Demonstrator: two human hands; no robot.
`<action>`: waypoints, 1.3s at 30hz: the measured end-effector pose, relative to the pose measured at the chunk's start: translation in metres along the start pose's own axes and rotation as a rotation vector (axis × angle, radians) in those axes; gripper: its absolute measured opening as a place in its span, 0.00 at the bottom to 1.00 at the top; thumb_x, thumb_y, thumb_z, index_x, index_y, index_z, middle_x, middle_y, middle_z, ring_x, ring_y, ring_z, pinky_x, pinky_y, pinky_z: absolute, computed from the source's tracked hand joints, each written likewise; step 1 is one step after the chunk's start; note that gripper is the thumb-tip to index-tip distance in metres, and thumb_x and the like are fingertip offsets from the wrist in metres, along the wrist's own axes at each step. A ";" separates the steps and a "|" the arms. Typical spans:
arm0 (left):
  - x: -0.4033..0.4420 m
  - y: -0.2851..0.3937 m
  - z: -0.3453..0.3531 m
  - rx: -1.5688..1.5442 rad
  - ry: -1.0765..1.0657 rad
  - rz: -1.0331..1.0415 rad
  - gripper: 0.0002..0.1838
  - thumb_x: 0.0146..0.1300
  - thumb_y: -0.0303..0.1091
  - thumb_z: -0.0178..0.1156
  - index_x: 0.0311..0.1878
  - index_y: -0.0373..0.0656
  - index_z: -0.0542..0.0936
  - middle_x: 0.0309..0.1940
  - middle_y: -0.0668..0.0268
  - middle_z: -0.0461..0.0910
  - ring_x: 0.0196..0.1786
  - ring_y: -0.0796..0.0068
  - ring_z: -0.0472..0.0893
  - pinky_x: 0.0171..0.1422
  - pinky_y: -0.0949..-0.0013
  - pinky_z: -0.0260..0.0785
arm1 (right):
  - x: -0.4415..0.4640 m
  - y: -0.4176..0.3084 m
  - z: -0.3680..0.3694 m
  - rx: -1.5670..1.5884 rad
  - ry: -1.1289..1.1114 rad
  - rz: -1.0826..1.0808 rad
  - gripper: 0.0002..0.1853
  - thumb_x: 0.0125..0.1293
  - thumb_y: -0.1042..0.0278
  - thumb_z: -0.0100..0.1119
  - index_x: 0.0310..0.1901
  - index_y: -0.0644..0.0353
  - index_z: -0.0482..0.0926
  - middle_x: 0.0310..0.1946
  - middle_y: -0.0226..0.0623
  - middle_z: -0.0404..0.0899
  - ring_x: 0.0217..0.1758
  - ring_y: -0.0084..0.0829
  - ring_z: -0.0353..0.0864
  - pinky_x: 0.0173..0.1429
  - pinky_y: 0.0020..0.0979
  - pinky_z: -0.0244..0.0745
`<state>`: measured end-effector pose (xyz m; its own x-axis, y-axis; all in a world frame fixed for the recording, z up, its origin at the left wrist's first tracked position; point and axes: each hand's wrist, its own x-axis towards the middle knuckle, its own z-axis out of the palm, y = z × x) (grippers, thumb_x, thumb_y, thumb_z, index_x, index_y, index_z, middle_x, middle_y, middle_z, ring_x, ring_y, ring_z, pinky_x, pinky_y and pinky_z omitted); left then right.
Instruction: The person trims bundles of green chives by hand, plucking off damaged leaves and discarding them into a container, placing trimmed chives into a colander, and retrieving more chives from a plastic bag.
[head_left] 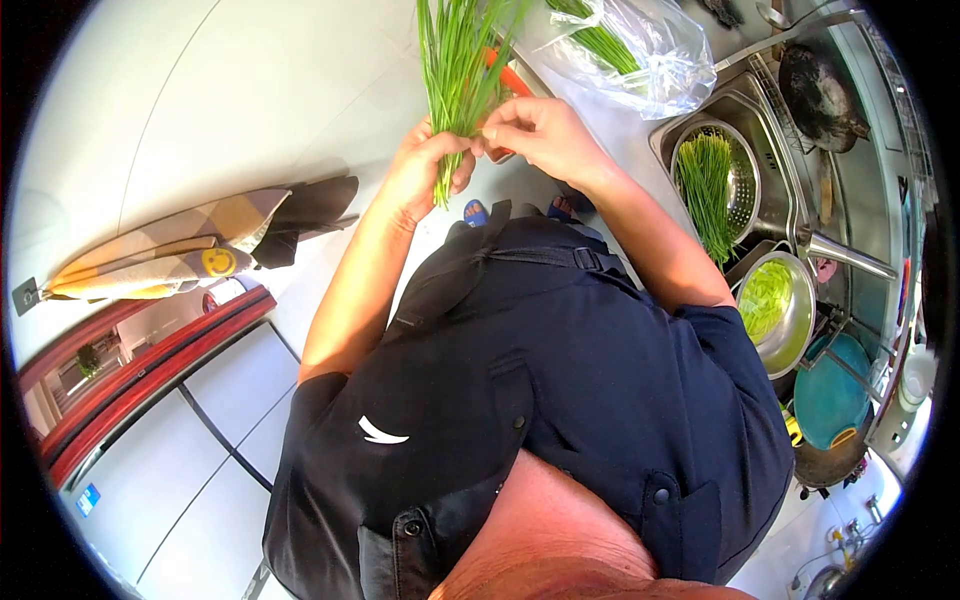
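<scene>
Dark short-sleeved shirt (640, 390) — open collar (520, 470), round snaps (661, 495), white curved mark (383, 432) on the left chest — with a black waist strap (530, 256), a buckle (587, 259) and blue sandals (475, 212).

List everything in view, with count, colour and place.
Greens bunch: one, green, left hand
Orange item: one, partly hidden, behind bunch
Plastic bag: one, clear, greens inside, top right
Sink: one, silver, right
Colander: one, silver, greens inside, in sink
Pan: one, silver, pale-green leaves inside, right
Wok: one, dark, top right
Round item: one, teal, right
Checked cloth: one, yellow-grey, left
Slippers: two, blue, feet
Left hand, right hand: bare, at bunch
</scene>
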<state>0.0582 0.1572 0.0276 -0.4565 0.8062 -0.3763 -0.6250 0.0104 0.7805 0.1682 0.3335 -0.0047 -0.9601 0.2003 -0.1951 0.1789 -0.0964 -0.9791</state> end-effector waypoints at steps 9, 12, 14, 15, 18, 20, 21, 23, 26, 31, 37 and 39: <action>0.000 0.000 -0.008 -0.142 -0.041 -0.057 0.12 0.62 0.29 0.52 0.44 0.32 0.76 0.27 0.59 0.77 0.15 0.78 0.68 0.17 0.74 0.62 | 0.000 0.002 0.000 -0.057 0.008 -0.033 0.10 0.70 0.63 0.66 0.42 0.62 0.87 0.29 0.26 0.85 0.27 0.16 0.76 0.35 0.24 0.72; -0.001 -0.001 -0.011 -0.165 -0.060 -0.066 0.09 0.62 0.26 0.53 0.42 0.32 0.77 0.24 0.62 0.75 0.15 0.79 0.68 0.17 0.74 0.62 | -0.001 -0.014 0.000 -0.116 -0.040 0.006 0.08 0.75 0.71 0.63 0.42 0.68 0.82 0.36 0.36 0.87 0.40 0.24 0.86 0.48 0.29 0.83; 0.000 -0.005 -0.020 -0.141 -0.085 -0.074 0.07 0.61 0.24 0.54 0.41 0.33 0.77 0.24 0.63 0.75 0.15 0.79 0.68 0.17 0.74 0.62 | 0.002 -0.018 -0.002 -0.151 -0.060 0.002 0.08 0.75 0.71 0.63 0.43 0.69 0.83 0.36 0.36 0.87 0.39 0.24 0.86 0.48 0.29 0.83; 0.000 -0.007 -0.026 -0.012 -0.104 -0.059 0.09 0.61 0.21 0.56 0.44 0.34 0.77 0.26 0.63 0.77 0.17 0.79 0.71 0.18 0.74 0.62 | 0.003 -0.020 -0.003 -0.185 -0.078 -0.003 0.08 0.74 0.71 0.63 0.43 0.69 0.83 0.36 0.36 0.87 0.39 0.24 0.86 0.47 0.30 0.83; -0.001 -0.005 -0.025 0.191 -0.086 -0.041 0.12 0.60 0.18 0.59 0.47 0.36 0.77 0.28 0.64 0.79 0.19 0.79 0.74 0.18 0.73 0.64 | 0.006 -0.029 -0.005 -0.198 -0.084 0.090 0.07 0.73 0.72 0.63 0.42 0.69 0.84 0.35 0.36 0.87 0.39 0.25 0.87 0.48 0.28 0.84; -0.002 -0.002 -0.019 0.264 -0.047 -0.035 0.12 0.59 0.17 0.60 0.47 0.36 0.78 0.27 0.65 0.78 0.19 0.79 0.75 0.19 0.73 0.64 | 0.010 -0.022 -0.007 -0.149 -0.114 0.095 0.08 0.72 0.71 0.64 0.42 0.68 0.85 0.35 0.35 0.87 0.38 0.24 0.86 0.46 0.26 0.82; -0.001 -0.002 -0.017 0.255 -0.038 0.006 0.12 0.60 0.17 0.59 0.47 0.36 0.78 0.27 0.65 0.79 0.19 0.79 0.74 0.19 0.73 0.65 | 0.011 -0.019 -0.008 -0.101 -0.146 0.099 0.08 0.71 0.69 0.66 0.41 0.67 0.85 0.34 0.34 0.87 0.38 0.23 0.86 0.44 0.24 0.81; -0.001 0.001 -0.014 0.246 -0.030 0.048 0.12 0.60 0.17 0.59 0.48 0.35 0.78 0.27 0.65 0.79 0.19 0.78 0.74 0.19 0.73 0.65 | 0.011 -0.018 -0.006 -0.082 -0.149 0.145 0.09 0.70 0.67 0.66 0.41 0.65 0.86 0.34 0.33 0.87 0.37 0.21 0.84 0.40 0.22 0.76; -0.001 0.002 -0.015 0.295 0.001 0.061 0.08 0.61 0.19 0.58 0.43 0.33 0.79 0.26 0.64 0.77 0.19 0.77 0.74 0.19 0.73 0.68 | 0.011 -0.020 -0.008 -0.046 -0.185 0.214 0.10 0.69 0.63 0.67 0.41 0.61 0.87 0.33 0.30 0.86 0.35 0.17 0.81 0.34 0.20 0.67; -0.001 0.003 -0.023 0.115 -0.106 -0.034 0.14 0.65 0.29 0.55 0.49 0.28 0.77 0.29 0.60 0.78 0.20 0.74 0.74 0.20 0.71 0.70 | 0.017 -0.006 -0.010 0.085 -0.222 0.283 0.10 0.69 0.61 0.66 0.41 0.58 0.87 0.32 0.27 0.83 0.30 0.13 0.74 0.30 0.20 0.59; 0.002 -0.003 -0.025 -0.014 0.023 0.022 0.17 0.66 0.32 0.56 0.51 0.28 0.78 0.32 0.56 0.80 0.31 0.65 0.80 0.35 0.64 0.77 | 0.012 -0.002 -0.006 0.110 -0.249 0.279 0.11 0.65 0.61 0.68 0.40 0.61 0.87 0.30 0.26 0.82 0.24 0.15 0.66 0.29 0.21 0.59; 0.005 -0.007 -0.029 -0.017 0.034 0.037 0.17 0.66 0.32 0.56 0.51 0.29 0.78 0.35 0.56 0.81 0.34 0.65 0.81 0.39 0.64 0.77 | 0.009 -0.003 -0.004 0.112 -0.257 0.293 0.09 0.69 0.63 0.66 0.40 0.61 0.85 0.30 0.26 0.80 0.25 0.12 0.66 0.29 0.20 0.59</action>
<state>0.0417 0.1439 0.0061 -0.5007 0.7855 -0.3637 -0.6176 -0.0297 0.7859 0.1601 0.3392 -0.0034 -0.8970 -0.1001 -0.4305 0.4419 -0.2216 -0.8693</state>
